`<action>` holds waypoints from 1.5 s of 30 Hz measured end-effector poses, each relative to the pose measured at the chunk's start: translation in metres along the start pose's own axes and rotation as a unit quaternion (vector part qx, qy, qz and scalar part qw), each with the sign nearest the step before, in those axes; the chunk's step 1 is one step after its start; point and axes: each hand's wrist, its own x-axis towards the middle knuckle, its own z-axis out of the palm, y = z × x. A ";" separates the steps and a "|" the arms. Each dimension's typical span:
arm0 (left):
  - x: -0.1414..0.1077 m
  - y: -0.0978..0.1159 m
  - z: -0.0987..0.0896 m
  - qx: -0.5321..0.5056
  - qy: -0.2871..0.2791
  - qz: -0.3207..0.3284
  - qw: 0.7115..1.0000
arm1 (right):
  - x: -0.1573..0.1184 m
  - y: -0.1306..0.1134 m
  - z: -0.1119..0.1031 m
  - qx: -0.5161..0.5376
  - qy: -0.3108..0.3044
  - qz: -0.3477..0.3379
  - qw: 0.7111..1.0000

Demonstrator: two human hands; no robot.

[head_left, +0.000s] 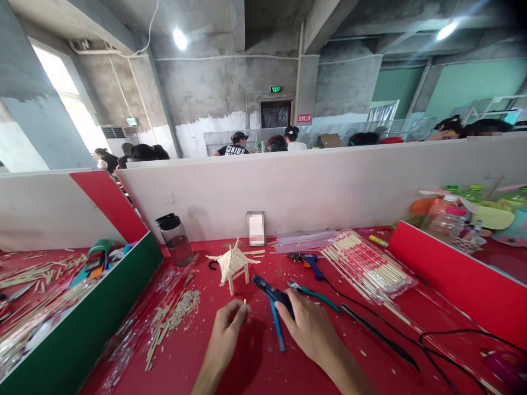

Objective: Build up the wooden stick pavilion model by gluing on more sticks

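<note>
My left hand (228,323) is closed, thumb and forefinger pinching a short piece of pale wooden stick (245,303). My right hand (308,321) is wrapped round a dark blue hand tool (265,286), its rounded head pointing up and left; the kind of tool is partly hidden by the fingers. Below it a bright blue strip (278,332) slants down over the table; whether it belongs to the tool I cannot tell. Just beyond both hands stands a small pavilion model (234,264) of wooden sticks, with a peaked roof and legs.
Right of my hands lie green-handled pliers (319,296), a blue glue gun (307,263), a black rod (381,336), a cable and bagged sticks (366,263). Left are wood scraps (183,310) and a water bottle (176,241). Green (94,312) and red (457,280) dividers flank the red table.
</note>
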 end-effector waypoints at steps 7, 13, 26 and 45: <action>0.001 -0.004 0.001 -0.013 -0.012 -0.003 1.000 | 0.016 0.041 0.002 -0.092 0.107 0.009 0.990; -0.001 -0.006 0.006 -0.015 -0.030 -0.003 0.999 | 0.032 0.072 0.017 -0.142 0.117 0.021 0.983; -0.004 -0.002 0.014 -0.036 -0.048 -0.020 0.998 | 0.032 0.051 0.003 -0.018 0.162 -0.063 0.985; -0.016 0.008 0.023 -0.009 -0.114 0.015 0.993 | 0.001 -0.019 0.006 0.369 0.030 -0.135 0.919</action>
